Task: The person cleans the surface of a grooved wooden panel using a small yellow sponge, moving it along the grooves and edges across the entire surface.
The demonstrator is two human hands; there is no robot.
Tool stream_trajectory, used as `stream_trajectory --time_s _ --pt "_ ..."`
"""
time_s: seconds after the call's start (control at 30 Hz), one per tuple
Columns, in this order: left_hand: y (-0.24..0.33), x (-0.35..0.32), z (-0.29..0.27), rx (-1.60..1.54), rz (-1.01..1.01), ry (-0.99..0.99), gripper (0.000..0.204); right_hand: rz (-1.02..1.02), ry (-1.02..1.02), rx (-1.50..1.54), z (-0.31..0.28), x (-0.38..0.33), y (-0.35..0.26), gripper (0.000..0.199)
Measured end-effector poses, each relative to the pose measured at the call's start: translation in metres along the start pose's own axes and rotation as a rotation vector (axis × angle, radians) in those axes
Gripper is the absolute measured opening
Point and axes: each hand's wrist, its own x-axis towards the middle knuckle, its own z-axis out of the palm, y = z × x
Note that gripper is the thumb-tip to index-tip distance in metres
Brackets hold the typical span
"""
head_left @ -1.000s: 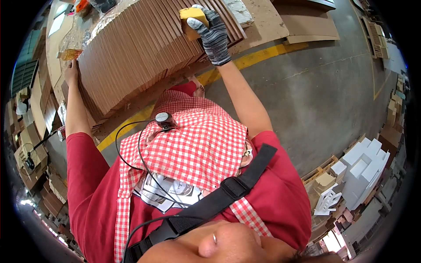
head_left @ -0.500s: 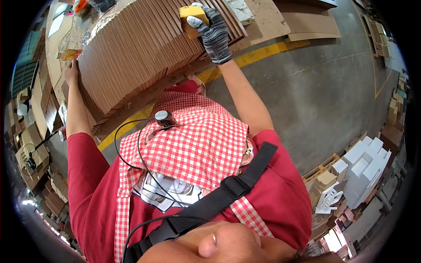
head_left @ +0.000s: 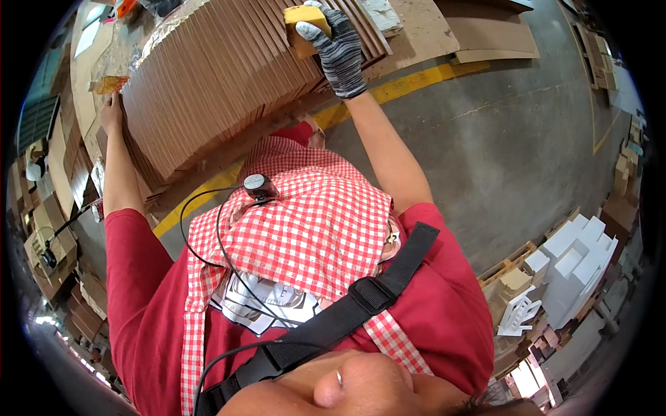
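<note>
My right hand [head_left: 338, 52], in a grey and white knitted glove, grips a yellow sponge-like block [head_left: 305, 28]. Thumb and fingers wrap the block, which rests against the right part of a long row of brown boards [head_left: 215, 87]. The boards are packed tightly side by side. At the row's left end is my bare left hand [head_left: 111, 114], its fingers close together. A crinkled amber translucent piece [head_left: 109, 84] lies right at those fingertips; whether the hand holds it or the end board is too small to tell.
The boards lie on a worktable [head_left: 416, 31] with a white wrapped bundle [head_left: 380, 15] near its right end. A yellow floor line [head_left: 409, 84] runs beneath. White foam pieces [head_left: 572, 263] stand on a pallet at right. A black cable [head_left: 218, 229] hangs over my checked apron.
Hardly anything differs. The view has shifted very slightly; both hands keep their places, the right still holding the yellow block against the boards.
</note>
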Motion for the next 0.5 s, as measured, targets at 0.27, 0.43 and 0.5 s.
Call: stream_trajectory --time_s 0.27,0.43,0.5 --pt "0.0019 -0.0039 -0.0024 -0.049 -0.016 -0.002 0.054 0.002 0.004 -0.020 -0.0017 0.0010 -0.0068 0.039" --pt "-0.0005 -0.0029 -0.0032 -0.063 0.016 0.031 0.053 0.012 -0.005 -0.012 -0.0020 0.0011 -0.0066 0.039" --pt "-0.0005 -0.0030 -0.0025 -0.033 0.003 0.031 0.052 -0.028 0.004 -0.010 -0.0025 0.0006 -0.0054 0.040"
